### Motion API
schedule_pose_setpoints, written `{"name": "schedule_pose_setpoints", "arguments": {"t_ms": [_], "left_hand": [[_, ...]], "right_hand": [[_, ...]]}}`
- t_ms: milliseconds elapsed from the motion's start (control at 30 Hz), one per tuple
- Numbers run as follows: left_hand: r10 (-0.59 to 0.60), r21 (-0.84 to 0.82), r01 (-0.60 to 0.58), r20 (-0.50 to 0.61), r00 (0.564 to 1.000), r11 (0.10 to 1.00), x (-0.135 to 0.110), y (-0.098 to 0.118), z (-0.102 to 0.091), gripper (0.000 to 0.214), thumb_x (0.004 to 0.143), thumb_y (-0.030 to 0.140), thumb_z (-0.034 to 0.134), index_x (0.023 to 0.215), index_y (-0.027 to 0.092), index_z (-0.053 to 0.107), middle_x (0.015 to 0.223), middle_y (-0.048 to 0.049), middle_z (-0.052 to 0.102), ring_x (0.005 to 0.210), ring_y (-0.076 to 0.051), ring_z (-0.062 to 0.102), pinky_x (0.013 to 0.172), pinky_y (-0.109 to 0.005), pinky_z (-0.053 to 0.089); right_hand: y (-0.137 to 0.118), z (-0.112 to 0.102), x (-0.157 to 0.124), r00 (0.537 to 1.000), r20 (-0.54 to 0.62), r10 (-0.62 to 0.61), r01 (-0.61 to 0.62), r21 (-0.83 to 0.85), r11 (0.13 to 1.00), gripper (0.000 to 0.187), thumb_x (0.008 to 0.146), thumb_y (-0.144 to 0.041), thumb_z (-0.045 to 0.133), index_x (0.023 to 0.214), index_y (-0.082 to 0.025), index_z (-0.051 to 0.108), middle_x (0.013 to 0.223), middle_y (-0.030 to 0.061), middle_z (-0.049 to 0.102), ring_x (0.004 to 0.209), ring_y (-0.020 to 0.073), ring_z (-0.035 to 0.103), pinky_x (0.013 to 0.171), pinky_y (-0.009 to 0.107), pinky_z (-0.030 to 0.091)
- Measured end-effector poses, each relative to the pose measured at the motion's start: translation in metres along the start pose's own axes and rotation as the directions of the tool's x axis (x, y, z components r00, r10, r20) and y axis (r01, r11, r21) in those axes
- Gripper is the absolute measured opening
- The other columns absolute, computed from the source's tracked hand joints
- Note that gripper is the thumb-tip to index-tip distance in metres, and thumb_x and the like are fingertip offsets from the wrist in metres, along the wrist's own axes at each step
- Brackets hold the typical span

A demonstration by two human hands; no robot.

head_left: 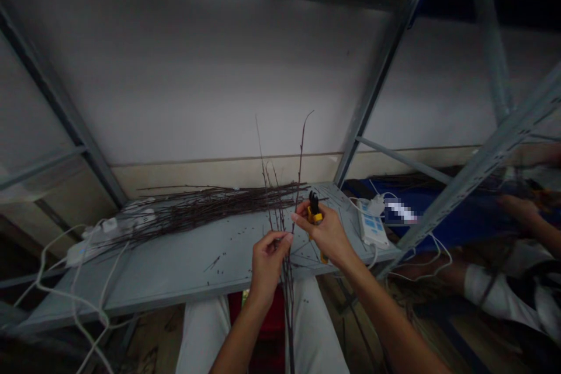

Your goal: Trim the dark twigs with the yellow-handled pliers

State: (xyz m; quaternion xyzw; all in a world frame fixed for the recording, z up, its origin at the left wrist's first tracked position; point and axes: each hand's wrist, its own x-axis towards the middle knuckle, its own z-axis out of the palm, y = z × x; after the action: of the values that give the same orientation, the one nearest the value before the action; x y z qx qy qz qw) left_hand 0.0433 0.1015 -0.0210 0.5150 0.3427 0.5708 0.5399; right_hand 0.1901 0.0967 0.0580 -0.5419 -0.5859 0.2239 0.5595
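My left hand (268,258) is closed around a few thin dark twigs (300,152) that stand upright in front of me, their tips reaching up past the shelf. My right hand (323,232) grips yellow-handled pruning shears (314,210), whose black jaws sit right beside one of the upright twigs. A long pile of similar dark twigs (197,207) lies across the grey metal shelf (184,269) just behind both hands. Small cut bits are scattered on the shelf surface.
A white power strip (372,225) with cables lies at the shelf's right end, another power strip (94,234) with looping white cords at the left. Slanted metal rack posts (473,169) frame the right side. Another person's arm (526,216) shows at far right. A red container (274,315) sits between my knees.
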Motion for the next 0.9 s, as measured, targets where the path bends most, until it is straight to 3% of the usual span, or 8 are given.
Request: {"name": "schedule_pose_setpoints", "arguments": {"t_ms": [200,400,567,700,800,900], "left_hand": [[0.004,-0.020,-0.003,0.025,1.000,1.000,0.008,0.005,0.007,0.033,0.083,0.044,0.075,0.100,0.016,0.078,0.064,0.0006,0.062,0.059,-0.013,0.051,0.057,-0.023,0.040],[-0.030,-0.139,0.039,0.070,0.997,0.990,0.010,0.013,0.014,0.031,0.081,0.044,0.077,0.093,0.015,0.076,0.065,0.0019,0.057,0.058,-0.011,0.046,0.055,-0.021,0.036],[0.026,-0.177,-0.010,0.086,0.996,0.984,0.012,0.015,0.020,0.028,0.079,0.039,0.080,0.094,0.016,0.072,0.087,-0.0047,0.070,0.073,-0.014,0.058,0.058,-0.021,0.041],[0.031,-0.203,-0.016,0.074,0.997,0.979,0.014,0.013,0.021,0.027,0.080,0.040,0.079,0.091,0.016,0.072,0.077,-0.0020,0.067,0.064,-0.012,0.054,0.051,-0.020,0.039],[0.002,-0.230,0.007,0.039,0.999,0.973,0.016,0.010,0.018,0.030,0.081,0.041,0.079,0.097,0.015,0.073,0.074,-0.0016,0.067,0.057,-0.010,0.052,0.049,-0.020,0.039],[-0.036,-0.240,0.041,0.024,0.999,0.970,0.018,0.009,0.015,0.034,0.081,0.040,0.079,0.101,0.014,0.073,0.076,-0.0044,0.070,0.054,-0.010,0.052,0.047,-0.020,0.039]], "right_hand": [[-0.006,-0.002,-0.002,0.999,0.008,0.032,-0.032,0.030,0.999,0.029,0.074,-0.046,0.078,0.083,-0.021,0.065,0.079,0.0022,0.069,0.071,0.0193,0.065,0.070,0.032,0.053],[-0.006,-0.007,-0.003,0.999,0.024,0.037,-0.038,0.047,0.998,0.029,0.073,-0.045,0.078,0.082,-0.020,0.065,0.078,0.0019,0.069,0.072,0.0190,0.065,0.069,0.030,0.053],[-0.008,-0.007,-0.004,0.999,0.011,0.052,-0.053,0.057,0.997,0.029,0.071,-0.042,0.079,0.082,-0.021,0.064,0.075,0.0014,0.068,0.070,0.0193,0.064,0.066,0.031,0.052],[-0.011,-0.010,-0.008,0.998,0.058,-0.018,0.019,-0.028,0.999,0.020,0.076,-0.037,0.074,0.087,-0.022,0.067,0.078,0.0002,0.067,0.068,0.0177,0.059,0.064,0.030,0.049],[-0.007,-0.018,-0.010,0.998,0.055,-0.025,0.030,-0.098,0.995,0.024,0.081,-0.038,0.070,0.098,-0.021,0.068,0.077,-0.0002,0.065,0.068,0.0183,0.059,0.065,0.031,0.048],[0.001,-0.030,-0.008,0.995,0.070,-0.071,0.087,-0.255,0.963,0.025,0.086,-0.041,0.066,0.100,-0.020,0.067,0.077,0.0012,0.064,0.071,0.0205,0.061,0.067,0.033,0.048]]}}
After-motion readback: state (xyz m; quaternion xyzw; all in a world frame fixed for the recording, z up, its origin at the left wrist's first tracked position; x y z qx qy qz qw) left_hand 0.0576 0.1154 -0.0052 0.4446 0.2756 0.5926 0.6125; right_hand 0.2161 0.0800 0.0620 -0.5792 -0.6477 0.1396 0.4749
